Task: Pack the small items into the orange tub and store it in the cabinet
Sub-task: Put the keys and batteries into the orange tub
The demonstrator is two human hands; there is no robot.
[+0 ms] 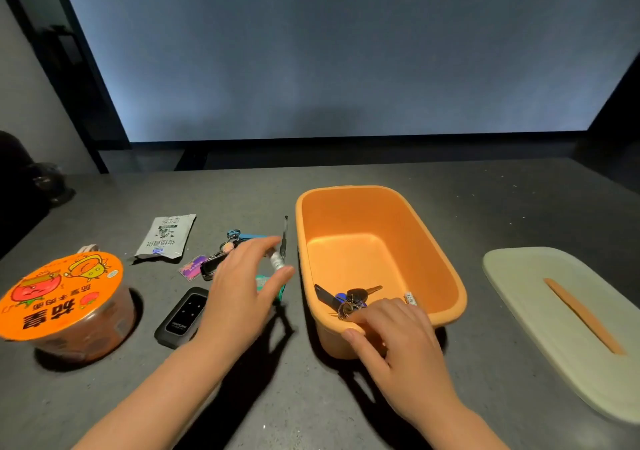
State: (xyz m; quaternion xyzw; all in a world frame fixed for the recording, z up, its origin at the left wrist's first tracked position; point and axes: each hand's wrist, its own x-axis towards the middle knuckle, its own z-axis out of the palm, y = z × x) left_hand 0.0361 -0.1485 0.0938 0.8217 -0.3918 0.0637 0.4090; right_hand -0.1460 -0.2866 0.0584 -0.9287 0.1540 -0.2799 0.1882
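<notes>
Head view: right hand [398,342] fingers [360,316] grip orange tub [446,266] rim

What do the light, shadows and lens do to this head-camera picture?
Head view: light from ahead throws dark shadows toward the camera under the left hand, right hand and orange tub; the left fingertips blur; the wide lens bows the counter edges.

Grey table [242,397]: noodle bowl [62,297] near left; sachet [166,236], keys [221,255], pen [284,238], black device [181,316] centre-left, maybe remote; orange tub [446,259] centre; pale lid [540,311] right.
</notes>
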